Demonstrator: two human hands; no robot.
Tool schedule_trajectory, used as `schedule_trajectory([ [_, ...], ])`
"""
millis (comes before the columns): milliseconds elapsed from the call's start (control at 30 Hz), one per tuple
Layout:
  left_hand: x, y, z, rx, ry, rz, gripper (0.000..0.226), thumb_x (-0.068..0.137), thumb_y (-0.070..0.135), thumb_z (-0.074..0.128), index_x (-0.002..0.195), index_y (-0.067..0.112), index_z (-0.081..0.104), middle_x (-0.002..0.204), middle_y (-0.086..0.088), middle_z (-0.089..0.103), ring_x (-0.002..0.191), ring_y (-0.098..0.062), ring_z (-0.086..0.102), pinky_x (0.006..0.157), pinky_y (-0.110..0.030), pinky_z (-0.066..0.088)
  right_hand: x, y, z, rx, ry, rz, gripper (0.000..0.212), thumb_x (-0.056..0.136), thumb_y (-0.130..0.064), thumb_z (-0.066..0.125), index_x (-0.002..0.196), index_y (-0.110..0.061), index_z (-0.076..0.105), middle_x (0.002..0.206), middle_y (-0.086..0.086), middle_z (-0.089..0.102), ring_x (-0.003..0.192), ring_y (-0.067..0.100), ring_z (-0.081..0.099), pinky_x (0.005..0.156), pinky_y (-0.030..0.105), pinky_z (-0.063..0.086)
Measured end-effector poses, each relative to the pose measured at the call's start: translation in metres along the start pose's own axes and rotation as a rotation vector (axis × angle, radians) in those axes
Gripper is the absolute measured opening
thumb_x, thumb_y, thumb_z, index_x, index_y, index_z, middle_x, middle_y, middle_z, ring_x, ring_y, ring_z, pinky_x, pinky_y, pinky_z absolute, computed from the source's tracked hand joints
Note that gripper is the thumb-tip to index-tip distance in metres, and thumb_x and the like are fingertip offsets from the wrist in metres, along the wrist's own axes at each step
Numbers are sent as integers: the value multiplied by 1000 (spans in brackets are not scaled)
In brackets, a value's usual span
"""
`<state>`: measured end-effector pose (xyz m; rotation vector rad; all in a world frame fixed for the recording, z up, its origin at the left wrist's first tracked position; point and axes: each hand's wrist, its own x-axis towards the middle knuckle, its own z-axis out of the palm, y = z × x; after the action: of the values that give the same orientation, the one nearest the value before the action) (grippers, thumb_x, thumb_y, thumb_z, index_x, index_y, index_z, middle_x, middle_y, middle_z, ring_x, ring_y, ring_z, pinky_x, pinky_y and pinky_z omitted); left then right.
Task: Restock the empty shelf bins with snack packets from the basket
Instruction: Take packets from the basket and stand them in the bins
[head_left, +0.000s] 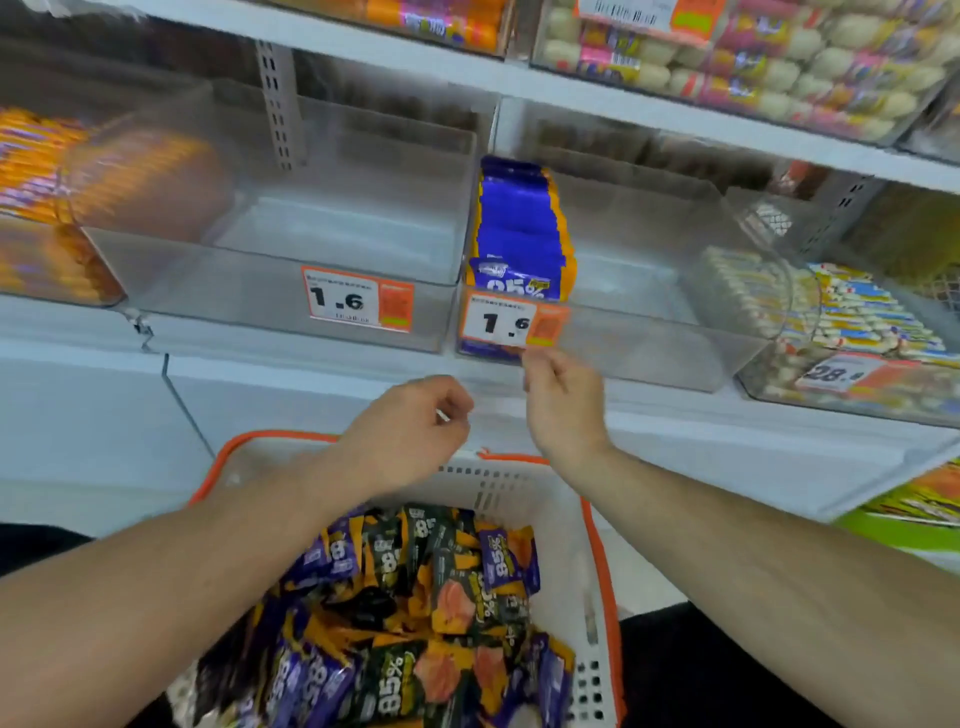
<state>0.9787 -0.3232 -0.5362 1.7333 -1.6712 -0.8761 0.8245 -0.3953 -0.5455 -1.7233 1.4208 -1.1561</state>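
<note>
A: Below both hands, packets. Lay heaped in white basket (597, 571) with orange rim, purple-and-orange snack packets (332, 675) mixed with dark green ones (395, 686), down and toward the body from the fingers.

B: Hands?

A: Left hand (410, 431) hung over basket's far rim, fingers loosely curled, nothing clearly held; small pale glint by fingertips, could not tell what. Right hand (563, 400) was higher, up at front lip of right clear bin (649, 353), fingers (540, 364) curled just under price tag (511, 322), touching or not unclear. No packet in either.

B: Nearer to the heap?

A: Left, judged so: lower and over the basket. Right closer to the bin.

B: Packet axis?

A: In basket, none shared: lay jumbled, pointing every way. In right bin, row of purple packets (519, 228) stood on edge at left wall, faces forward, row running front to back. Rest of that bin bare; left clear bin (270, 291) empty too.

B: Next?

A: Probably reach down, grab, stand packet beside that row.
</note>
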Motion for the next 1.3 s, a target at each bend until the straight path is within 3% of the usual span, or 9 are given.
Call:
schedule_trajectory([
  [167,-2,-29,16,219,-252,-71,20,97,22,52,113,23,63,116,5,61,86,-8,55,76,-20,41,-27,92,39,-549,-712,159,34,97,-27,49,65,-16,55,64,2,52,63,20,49,60,33,40],
  [267,-2,-34,22,266,-347,-88,24,99,26,49,119,24,61,126,5,58,98,-8,51,85,-22,40,-46,149,53,-685,-897,391,31,93,-22,52,63,-19,43,59,3,42,54,18,39,52,31,33],
  [467,7,-42,27,308,-381,-90,24,99,28,49,118,25,61,118,10,57,98,-6,48,82,-21,36,-77,219,82,-824,-813,563,31,91,-41,57,70,-18,51,66,0,52,72,23,62,54,29,39],
  [600,11,-50,27,299,-377,-137,22,97,27,49,116,26,61,106,13,51,94,-6,49,80,-21,37,-84,227,91,-824,-708,676,50,87,-63,59,74,-15,49,66,1,50,54,16,47,43,27,32],
  [833,12,-50,25,296,-418,-172,24,97,26,49,118,25,60,117,8,57,98,-10,52,82,-24,41,-63,187,74,-925,-744,484,14,91,-8,50,82,-13,59,84,6,62,79,22,63,59,30,47],
  [933,12,-50,24,343,-467,-197,31,95,25,50,125,23,56,127,4,55,107,-14,52,86,-25,41,-37,146,62,-787,-722,485,15,94,-19,49,81,-15,56,72,3,59,62,17,58,48,27,44],
  [1033,10,-54,25,442,-500,-209,44,91,42,55,130,21,52,123,3,58,107,-16,56,92,-31,47,-14,100,52,-482,-633,677,12,91,-20,53,85,-13,60,82,9,66,71,25,66,59,32,57],
  [1167,7,-54,30,436,-478,-245,79,80,70,57,138,18,45,133,1,54,116,-20,56,99,-39,47,-4,36,28,-39,-500,944,14,88,-17,57,76,-9,58,73,8,57,57,22,54,51,21,42],
  [1300,5,-49,35,312,-183,-140,28,82,50,63,93,27,52,85,8,59,77,-13,57,63,-26,48,3,-3,8,97,-467,968,26,85,-21,56,60,-14,52,79,5,52,59,19,45,55,24,33],
])
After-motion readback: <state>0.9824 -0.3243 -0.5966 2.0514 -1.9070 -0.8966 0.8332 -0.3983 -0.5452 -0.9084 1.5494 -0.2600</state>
